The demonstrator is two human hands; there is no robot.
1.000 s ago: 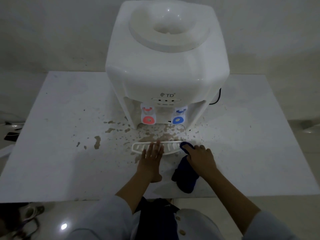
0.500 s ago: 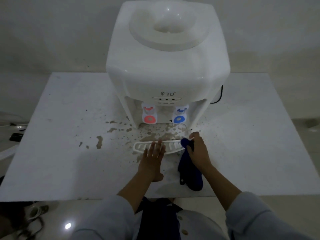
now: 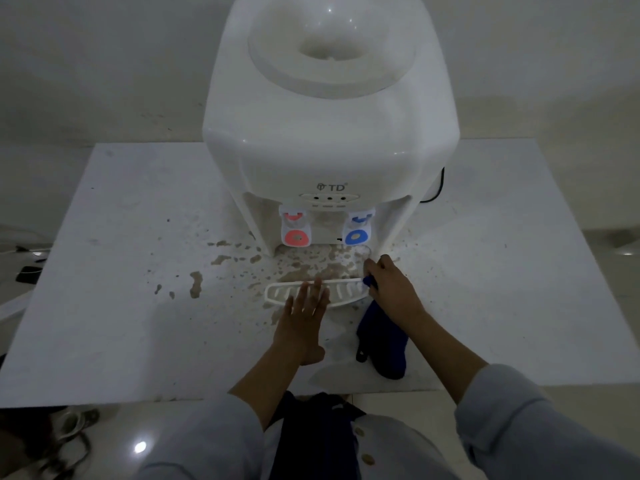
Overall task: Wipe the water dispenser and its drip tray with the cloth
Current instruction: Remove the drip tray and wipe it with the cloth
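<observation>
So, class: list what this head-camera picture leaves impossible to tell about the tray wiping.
- Drip tray: its middle is covered by the left hand.
- Cloth: its upper part and the grip on it lie under the right hand.
- Dispenser: back and sides face away.
- Floor clutter, left edge: dark, cut off.

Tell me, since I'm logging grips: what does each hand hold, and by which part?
The right hand grips the dark blue cloth at its upper end; the rest trails down. The left hand holds nothing, lying flat on the drip tray.

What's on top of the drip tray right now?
The left hand lies flat on the drip tray. The right hand presses the blue cloth against its right end. The slots beneath both hands are covered.
</observation>
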